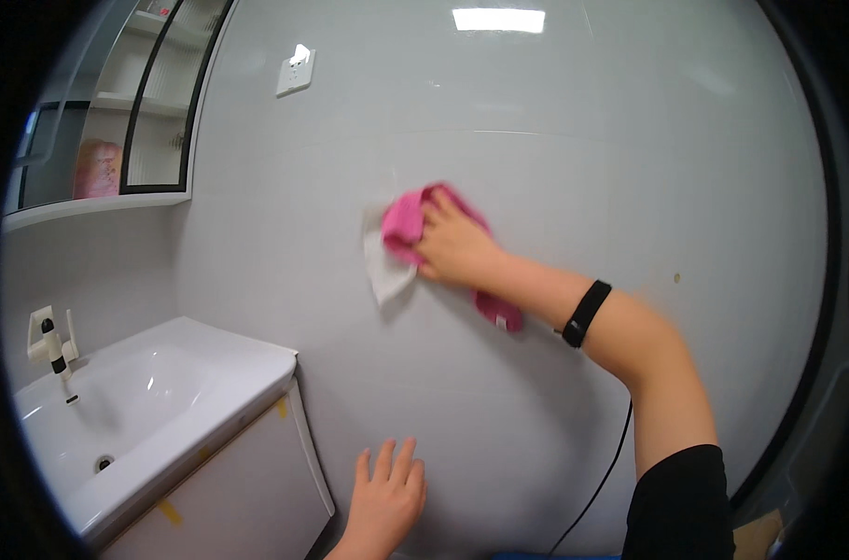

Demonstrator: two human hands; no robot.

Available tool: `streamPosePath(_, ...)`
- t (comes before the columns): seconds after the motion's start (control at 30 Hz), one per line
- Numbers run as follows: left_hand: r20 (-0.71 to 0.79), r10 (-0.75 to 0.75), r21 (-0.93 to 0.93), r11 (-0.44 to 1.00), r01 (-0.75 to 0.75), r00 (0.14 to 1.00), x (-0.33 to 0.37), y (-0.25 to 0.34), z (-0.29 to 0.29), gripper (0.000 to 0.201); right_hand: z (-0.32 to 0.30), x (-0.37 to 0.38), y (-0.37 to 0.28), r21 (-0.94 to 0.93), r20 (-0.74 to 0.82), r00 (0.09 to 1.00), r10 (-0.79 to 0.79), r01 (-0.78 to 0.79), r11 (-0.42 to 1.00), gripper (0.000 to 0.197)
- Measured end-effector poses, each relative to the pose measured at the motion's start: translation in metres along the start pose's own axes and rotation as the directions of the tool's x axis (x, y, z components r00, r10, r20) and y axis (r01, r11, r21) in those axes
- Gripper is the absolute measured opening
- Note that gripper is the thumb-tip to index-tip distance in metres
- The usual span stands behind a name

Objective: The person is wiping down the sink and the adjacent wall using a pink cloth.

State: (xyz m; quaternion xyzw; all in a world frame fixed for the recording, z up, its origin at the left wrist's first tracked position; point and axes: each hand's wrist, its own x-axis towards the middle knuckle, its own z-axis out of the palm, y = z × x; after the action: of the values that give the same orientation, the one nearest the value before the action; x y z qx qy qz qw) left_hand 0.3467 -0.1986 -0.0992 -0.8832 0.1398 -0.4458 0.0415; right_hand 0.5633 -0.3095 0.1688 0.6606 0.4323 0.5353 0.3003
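My right hand [455, 246] presses a pink cloth [405, 227] against the glossy light-grey wall [536, 177], its fingers bent over the folds. A white piece of cloth [385, 266] hangs out on the left; whether it belongs to the pink cloth I cannot tell. On the other side, a pink corner with a small white tag droops under my wrist. Low in the middle, my left hand [387, 493] is raised with its fingers apart and holds nothing. It is nearest to the wall and to the right side of the vanity cabinet [229, 476].
A white washbasin [149, 397] with a tap [53, 341] juts out at left. Above it hangs a mirror cabinet [154, 103] with open shelves. A white socket [296, 73] sits on the wall. Below my right arm runs a black cable [597, 490].
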Motion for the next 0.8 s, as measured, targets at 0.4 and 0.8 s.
streamPosePath(0.4,-0.022,-0.031,0.082,0.996,0.033,0.999,-0.011,-0.003,-0.036,0.023,-0.052,0.072,0.164,-0.167,-0.178,0.744,0.644,-0.668,0.725,0.050)
streamPosePath(0.8,-0.030,-0.090,0.038,0.995,0.091,0.995,-0.033,0.005,-0.035,0.021,0.107,0.012,-0.142,0.503,-0.278,0.846,-0.455,0.532,0.681,0.059)
